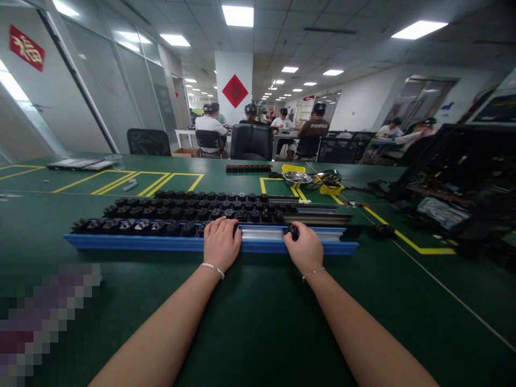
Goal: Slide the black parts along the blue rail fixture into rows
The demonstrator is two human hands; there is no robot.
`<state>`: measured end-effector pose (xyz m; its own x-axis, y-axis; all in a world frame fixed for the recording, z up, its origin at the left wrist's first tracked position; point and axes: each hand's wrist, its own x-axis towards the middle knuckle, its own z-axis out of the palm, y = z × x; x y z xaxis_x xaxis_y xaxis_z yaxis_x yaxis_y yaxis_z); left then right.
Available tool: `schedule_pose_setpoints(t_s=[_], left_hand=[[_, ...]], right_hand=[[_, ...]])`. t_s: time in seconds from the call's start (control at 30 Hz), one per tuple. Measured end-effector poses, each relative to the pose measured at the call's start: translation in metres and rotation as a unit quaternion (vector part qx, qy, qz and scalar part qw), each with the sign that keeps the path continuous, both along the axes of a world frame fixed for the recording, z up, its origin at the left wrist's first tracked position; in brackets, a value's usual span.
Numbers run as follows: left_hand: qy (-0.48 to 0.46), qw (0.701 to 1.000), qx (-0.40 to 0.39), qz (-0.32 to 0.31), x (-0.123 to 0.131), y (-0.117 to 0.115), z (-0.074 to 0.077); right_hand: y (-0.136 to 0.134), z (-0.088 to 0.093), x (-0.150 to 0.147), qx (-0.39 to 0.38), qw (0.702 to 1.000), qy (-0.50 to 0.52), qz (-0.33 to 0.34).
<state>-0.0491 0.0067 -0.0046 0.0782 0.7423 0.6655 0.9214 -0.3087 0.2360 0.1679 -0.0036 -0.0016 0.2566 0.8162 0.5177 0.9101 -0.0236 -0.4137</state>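
A long blue rail (157, 243) lies across the green table in front of me, with a row of small black round parts (141, 226) seated along its left portion. My left hand (221, 242) is curled over the right end of that row, closed around a black part mostly hidden under the fingers. Between thumb and fingers of my right hand (305, 248) is a single black round part (293, 232), held at the rail farther right. Bare silvery channel (262, 233) shows between my two hands.
Behind the blue rail lie several more rails with black parts (209, 196). A metal bowl (297, 178), yellow trays (331, 188) and black cables stand farther back. An opened dark equipment case (455, 183) is at the right. Several people sit at far tables.
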Motion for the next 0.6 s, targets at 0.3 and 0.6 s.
schedule_pose_setpoints(t_s=[0.3,0.6], left_hand=[[0.0,1.0,0.0,-0.002,-0.0004,0.0004,-0.0003],[0.002,1.0,0.001,-0.003,-0.0001,0.0002,0.0002]], right_hand=[[-0.0021,0.0061,0.0031,-0.021,0.999,0.012,-0.03],[-0.0028,0.0087,0.0042,-0.033,0.998,0.013,-0.057]])
